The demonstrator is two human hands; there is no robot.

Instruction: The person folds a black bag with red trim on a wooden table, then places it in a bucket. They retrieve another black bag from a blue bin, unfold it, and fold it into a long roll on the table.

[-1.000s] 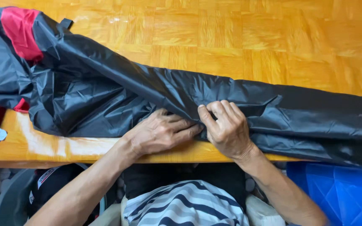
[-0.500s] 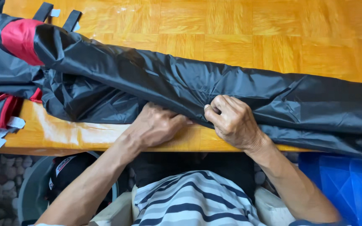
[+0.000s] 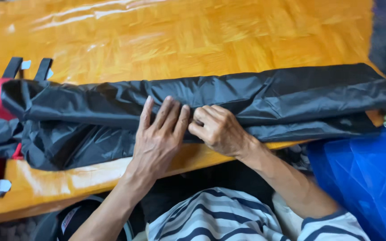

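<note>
Left hand [image 3: 159,136] flat, palm down, fingers extended and slightly spread, bare forearm angled up from lower left; right hand [image 3: 217,129] beside it, fingers curled into a pinch, knuckles raised, wrist bent, forearm rising from the lower right, thumbs nearly touching.

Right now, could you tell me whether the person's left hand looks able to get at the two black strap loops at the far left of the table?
Probably yes. The left hand lies flat on the black fabric roll, and only open wooden table and fabric lie between it and the strap loops; nothing blocks the way.
</note>
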